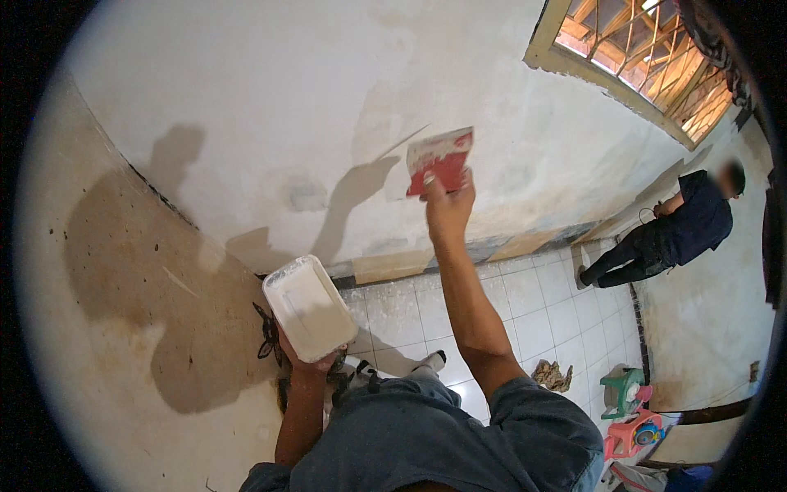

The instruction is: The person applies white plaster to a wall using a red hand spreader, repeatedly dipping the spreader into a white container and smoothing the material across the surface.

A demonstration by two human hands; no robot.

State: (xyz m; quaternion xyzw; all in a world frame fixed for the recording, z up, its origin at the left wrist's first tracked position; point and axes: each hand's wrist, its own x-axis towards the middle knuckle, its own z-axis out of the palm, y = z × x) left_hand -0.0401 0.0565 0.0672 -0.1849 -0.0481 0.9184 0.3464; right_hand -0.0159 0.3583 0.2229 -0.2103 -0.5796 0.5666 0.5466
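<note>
My right hand (449, 209) is stretched out toward the white wall (270, 107), its fingers closed on a red putty scraper (443, 168). White paste coats the scraper's upper edge. From this angle I cannot tell whether the blade touches the wall. Lower down and to the left, my left hand (316, 348) grips the near end of a rectangular white tub (310, 307), with most of the fingers hidden beneath it. White paste smears the tub's rim and inside. Damp-looking patches mark the wall surface near the scraper.
A brownish wall (123, 312) meets the white one at a corner on the left. At far right a person (680, 221) in dark clothes stands by the wall under a barred window (639, 49). A crumpled cloth (552, 375) and plastic stools (627, 389) are on the tiled floor (537, 295).
</note>
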